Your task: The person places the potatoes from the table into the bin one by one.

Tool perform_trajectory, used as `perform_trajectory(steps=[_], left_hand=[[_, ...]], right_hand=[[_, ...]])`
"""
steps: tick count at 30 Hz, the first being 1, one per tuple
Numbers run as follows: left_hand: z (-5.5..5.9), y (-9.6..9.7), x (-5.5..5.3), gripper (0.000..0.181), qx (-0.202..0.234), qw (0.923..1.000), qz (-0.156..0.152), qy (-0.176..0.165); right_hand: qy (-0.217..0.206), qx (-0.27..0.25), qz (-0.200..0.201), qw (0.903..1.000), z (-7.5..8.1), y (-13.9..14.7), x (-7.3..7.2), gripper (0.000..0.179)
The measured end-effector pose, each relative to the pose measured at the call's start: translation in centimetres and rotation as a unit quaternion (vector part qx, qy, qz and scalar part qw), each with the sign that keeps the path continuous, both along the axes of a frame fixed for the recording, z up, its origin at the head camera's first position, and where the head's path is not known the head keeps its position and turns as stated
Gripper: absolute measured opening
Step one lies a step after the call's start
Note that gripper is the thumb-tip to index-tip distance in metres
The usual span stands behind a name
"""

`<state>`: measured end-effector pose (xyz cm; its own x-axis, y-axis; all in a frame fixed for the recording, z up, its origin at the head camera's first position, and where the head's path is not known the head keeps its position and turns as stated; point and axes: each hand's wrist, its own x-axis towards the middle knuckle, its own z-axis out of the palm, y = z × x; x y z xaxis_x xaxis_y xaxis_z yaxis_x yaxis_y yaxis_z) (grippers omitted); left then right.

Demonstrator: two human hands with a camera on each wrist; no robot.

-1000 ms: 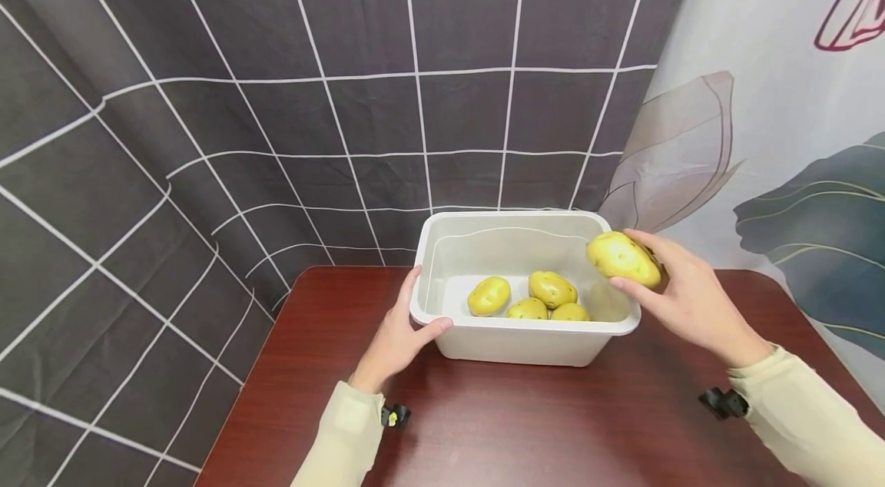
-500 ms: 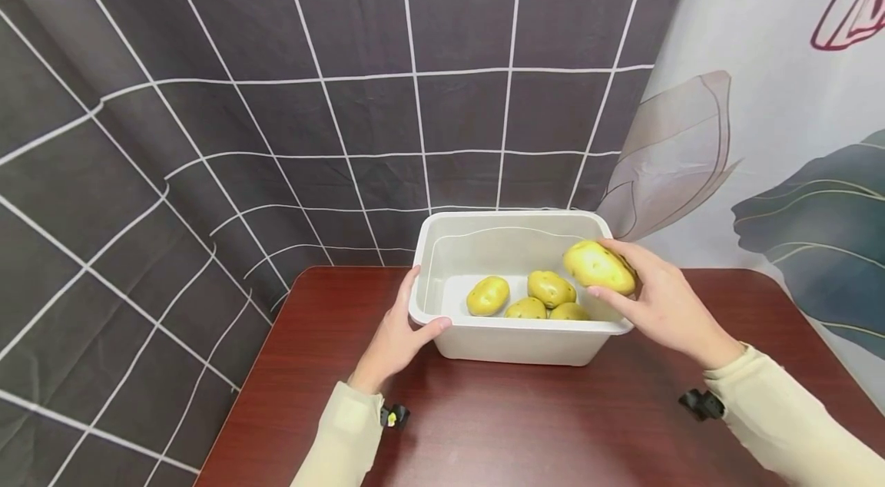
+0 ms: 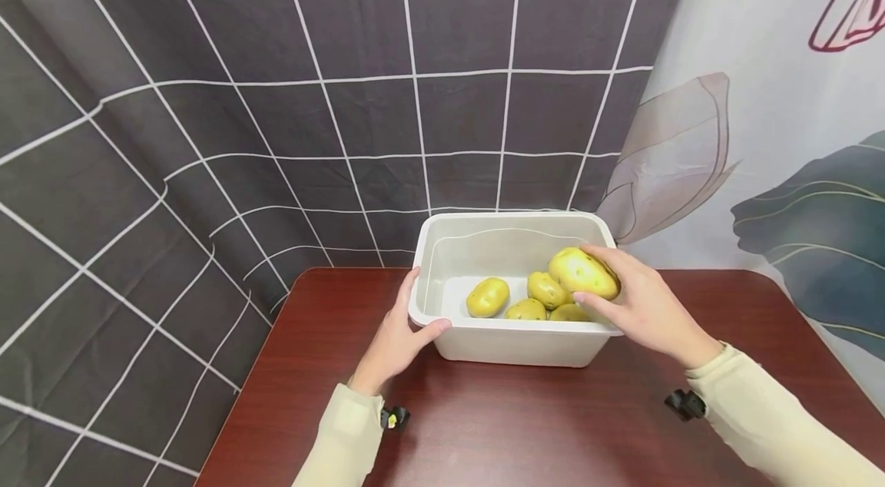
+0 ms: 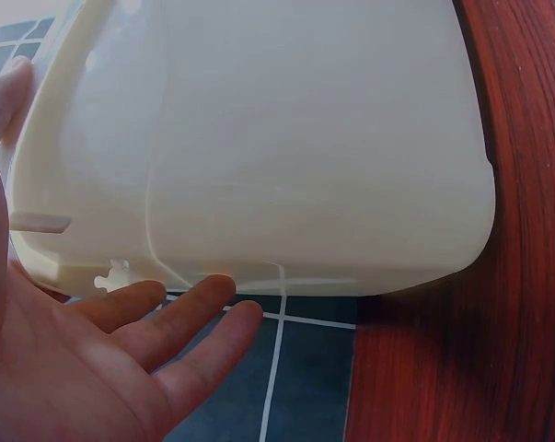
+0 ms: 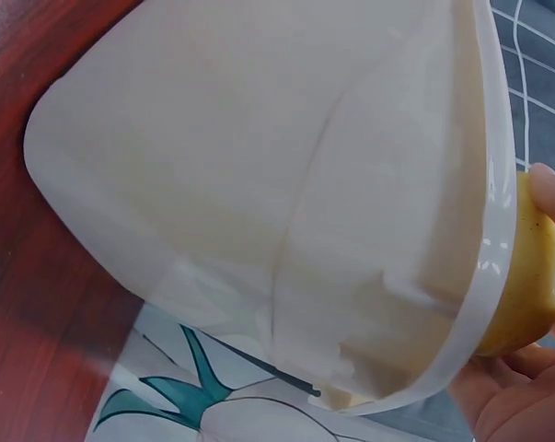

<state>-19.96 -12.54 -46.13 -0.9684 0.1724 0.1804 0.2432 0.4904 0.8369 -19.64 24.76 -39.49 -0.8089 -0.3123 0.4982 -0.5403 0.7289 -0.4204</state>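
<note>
A pale grey plastic tub (image 3: 515, 346) stands on the table with several yellow potatoes (image 3: 487, 297) lying on its floor. My right hand (image 3: 653, 312) grips another potato (image 3: 582, 272) between thumb and fingers, held over the right side of the tub, just inside the rim. In the right wrist view that potato (image 5: 526, 276) shows partly behind the tub's rim. My left hand (image 3: 389, 342) holds the tub's near left corner, its thumb over the front rim. Seen from the left wrist, the other fingers (image 4: 199, 318) spread along the tub's outer wall.
The tub rests near the back of a reddish-brown wooden table (image 3: 512, 418). Behind it hangs a dark curtain (image 3: 366, 118) with a white grid. A pale cloth (image 3: 698, 187) with leaf and flower prints hangs on the right.
My right hand has carried the potato leftward and slightly down, from beside the tub's right rim to over its inside. The left hand and the tub have stayed nearly in place.
</note>
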Motion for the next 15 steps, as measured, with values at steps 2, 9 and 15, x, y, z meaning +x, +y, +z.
perform_trajectory(steps=[2, 9, 15], left_hand=[[0.00, -0.02, 0.03, 0.096, 0.000, 1.0000, 0.002, -0.001], [-0.04, 0.00, -0.05, 0.096, -0.004, 1.0000, 0.001, 0.001], [-0.10, 0.03, -0.09, 0.096, -0.003, 1.0000, 0.002, 0.002]], right_hand=[[0.000, 0.003, 0.003, 1.0000, -0.03, -0.13, -0.13, 0.068], [-0.006, 0.012, 0.005, 0.9999, -0.47, -0.41, -0.50, 0.066], [-0.008, 0.024, 0.010, 0.9996, -0.97, -0.34, -1.04, 0.064]])
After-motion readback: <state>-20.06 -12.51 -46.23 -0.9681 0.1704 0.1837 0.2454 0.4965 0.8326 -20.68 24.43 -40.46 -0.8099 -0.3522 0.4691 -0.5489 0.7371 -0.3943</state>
